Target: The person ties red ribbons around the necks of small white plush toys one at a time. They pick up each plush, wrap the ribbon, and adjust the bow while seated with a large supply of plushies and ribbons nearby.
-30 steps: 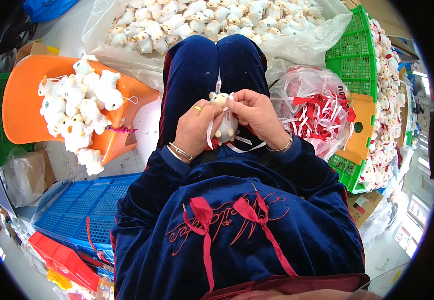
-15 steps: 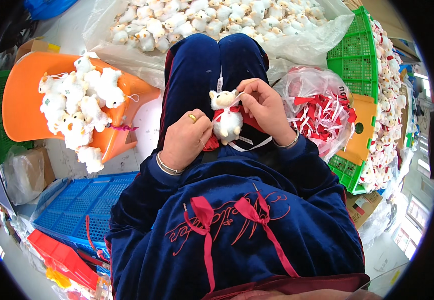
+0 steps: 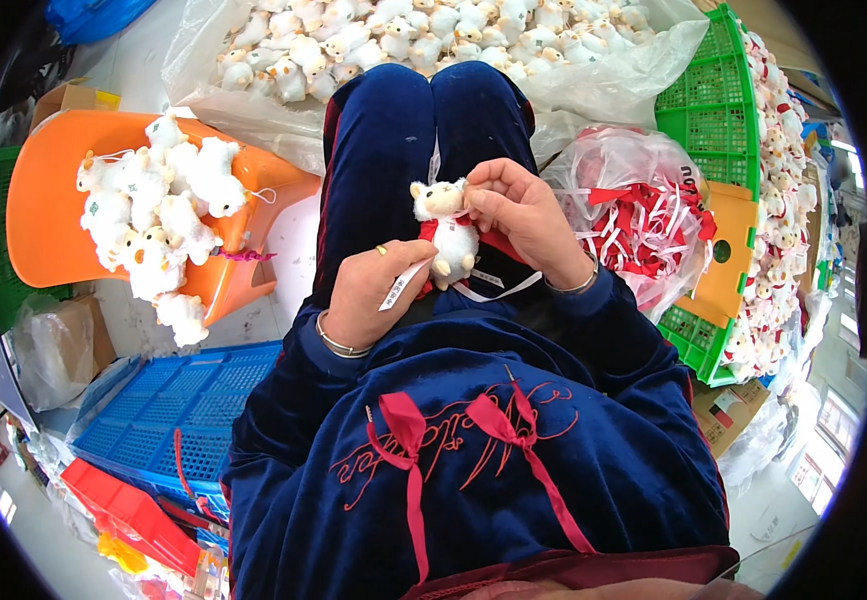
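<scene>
White plush toy (image 3: 457, 240) lay between the two hands, above the lap, red cloth (image 3: 427, 233) about its neck. Long axis ran roughly fore-and-aft: head toward the knees of the blue velvet trousers (image 3: 379, 150), feet toward the belly, face up. Right hand (image 3: 524, 215) was nearer the head, thumb and forefinger at the side of the neck; could not tell whether they gripped cloth or merely rested there. Left hand (image 3: 374, 285) sat lower, on the toy's left flank, fingers pinching a white ribbon (image 3: 406, 285) whose printed end slanted back toward the wrist. Fingertips touched the red cloth.
</scene>
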### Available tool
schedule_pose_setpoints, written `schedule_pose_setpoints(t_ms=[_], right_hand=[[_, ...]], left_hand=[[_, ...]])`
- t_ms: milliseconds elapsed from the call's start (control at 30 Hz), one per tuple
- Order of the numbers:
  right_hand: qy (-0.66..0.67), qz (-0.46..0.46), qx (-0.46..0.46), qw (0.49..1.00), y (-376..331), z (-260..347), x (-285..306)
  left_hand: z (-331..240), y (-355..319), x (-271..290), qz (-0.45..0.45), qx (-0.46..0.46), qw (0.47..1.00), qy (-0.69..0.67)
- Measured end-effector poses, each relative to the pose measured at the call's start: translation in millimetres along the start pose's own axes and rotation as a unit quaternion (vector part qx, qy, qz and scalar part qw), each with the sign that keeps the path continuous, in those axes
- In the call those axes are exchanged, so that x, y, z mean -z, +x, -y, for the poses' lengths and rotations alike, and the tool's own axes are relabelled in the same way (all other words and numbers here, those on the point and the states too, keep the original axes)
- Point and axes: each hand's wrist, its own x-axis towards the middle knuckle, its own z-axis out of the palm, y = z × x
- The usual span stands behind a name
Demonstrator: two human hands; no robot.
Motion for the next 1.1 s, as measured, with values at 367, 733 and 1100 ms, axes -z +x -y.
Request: schedule_pose_setpoints(t_ms=[367,733,1100], right_hand=[[0.03,0.003,0.001,1.0,-3.8,8.0,2.8],[-0.366,-0.076,0.063,0.926,-10.5,25.9,-16.2],[-0.359,-0.108,0.2,0.905,-17.2,16.7,-19.8]], left_hand=[[-0.7,10.6,8.6,0.106,0.066,0.985,-0.115],[-7.6,20.2,-8.2,0.046,0.302,0.949,-0.078],[-20.7,22.5,-2.4,0.098,0.27,0.956,0.057]])
